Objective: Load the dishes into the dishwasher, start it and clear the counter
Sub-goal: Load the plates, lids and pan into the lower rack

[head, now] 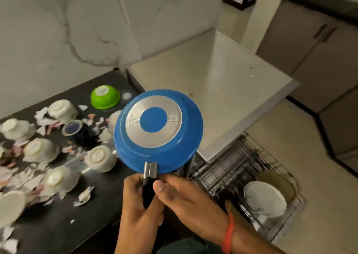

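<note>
Black counter (58,224) at left carries upturned bowls and paper scraps while your left hand (139,211) and right hand (186,199) both clasp the blue frying pan (158,129) handle above its edge; swing carelessly toward the dishwasher rack (232,168) and you could knock the nearest white bowl (100,157) off.

The blue pan (157,131) hides a pale bowl (113,120) behind its rim. Both hands cover most of the black handle (148,193). Bowls at the worktop's (93,220) left edge are cut off and blurred.
</note>
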Tool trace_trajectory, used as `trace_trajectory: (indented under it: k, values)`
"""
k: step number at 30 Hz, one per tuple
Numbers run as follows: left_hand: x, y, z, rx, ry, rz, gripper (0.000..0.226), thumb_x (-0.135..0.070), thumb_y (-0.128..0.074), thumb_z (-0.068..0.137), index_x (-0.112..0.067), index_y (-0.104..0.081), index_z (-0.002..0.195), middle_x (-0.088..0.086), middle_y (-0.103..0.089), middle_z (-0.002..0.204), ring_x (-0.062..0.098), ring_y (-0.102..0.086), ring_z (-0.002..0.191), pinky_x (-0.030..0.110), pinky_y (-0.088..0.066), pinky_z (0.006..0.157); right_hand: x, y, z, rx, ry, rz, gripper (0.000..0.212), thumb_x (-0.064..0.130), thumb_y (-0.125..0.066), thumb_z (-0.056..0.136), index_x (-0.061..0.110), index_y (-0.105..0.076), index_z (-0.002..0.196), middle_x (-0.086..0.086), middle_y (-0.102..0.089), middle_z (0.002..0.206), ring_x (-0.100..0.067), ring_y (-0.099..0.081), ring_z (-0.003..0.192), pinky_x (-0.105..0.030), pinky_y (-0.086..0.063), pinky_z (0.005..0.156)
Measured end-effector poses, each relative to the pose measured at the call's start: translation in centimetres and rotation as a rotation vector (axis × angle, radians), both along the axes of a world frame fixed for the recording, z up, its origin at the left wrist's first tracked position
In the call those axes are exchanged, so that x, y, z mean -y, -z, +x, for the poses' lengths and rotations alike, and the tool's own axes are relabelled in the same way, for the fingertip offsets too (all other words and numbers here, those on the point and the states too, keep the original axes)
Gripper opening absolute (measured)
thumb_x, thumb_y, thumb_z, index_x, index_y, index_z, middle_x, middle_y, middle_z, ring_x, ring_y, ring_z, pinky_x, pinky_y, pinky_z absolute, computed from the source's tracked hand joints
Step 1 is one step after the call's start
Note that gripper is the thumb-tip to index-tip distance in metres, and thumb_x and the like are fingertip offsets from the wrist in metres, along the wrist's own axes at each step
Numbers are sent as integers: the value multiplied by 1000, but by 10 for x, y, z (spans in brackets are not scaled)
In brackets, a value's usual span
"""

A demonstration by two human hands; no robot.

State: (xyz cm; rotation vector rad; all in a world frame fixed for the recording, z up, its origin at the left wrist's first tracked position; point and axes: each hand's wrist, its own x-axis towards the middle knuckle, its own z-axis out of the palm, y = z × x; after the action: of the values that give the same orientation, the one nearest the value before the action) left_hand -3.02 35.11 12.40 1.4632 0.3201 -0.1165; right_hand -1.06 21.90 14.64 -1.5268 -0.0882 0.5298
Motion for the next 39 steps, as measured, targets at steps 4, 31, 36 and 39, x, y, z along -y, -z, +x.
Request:
trace_trajectory:
  k: [4,31,36,39]
  values:
    - [54,4,-4,29,191,60,45,-44,-81,65,-29,-57,100,22,-63,77,27,-51,53,31,-43,44,60,8,-23,-58,128,65,34,44,-57,100,25,-64,127,-2,-72,113,-19,-70,98,-33,-58,88]
    - [272,75,-9,77,1424,736,91,-59,-48,88,-59,17,152,-37,-19,159,-13,-40,136,27,-45,108,280,130,-81,-493,1164,408,11,8,-61,98,1,-68,103,-15,-76,92,-20,-71,80,-26,-57,71]
    - [275,122,15,-169,1454,570,77,-59,-55,87,-60,-17,154,-30,-47,146,-8,-54,125,30,-48,107,301,191,-60,-614,1097,330,13,8,-52,103,0,-60,96,-13,-70,78,-20,-67,64,-29,-55,61]
    - [283,157,33,-341,1472,517,59,-53,-60,87,-53,-45,144,-22,-63,129,-8,-59,118,30,-48,107,301,231,-46,-662,1046,243,14,10,-51,104,-1,-60,101,-8,-70,75,-19,-67,64,-31,-54,67]
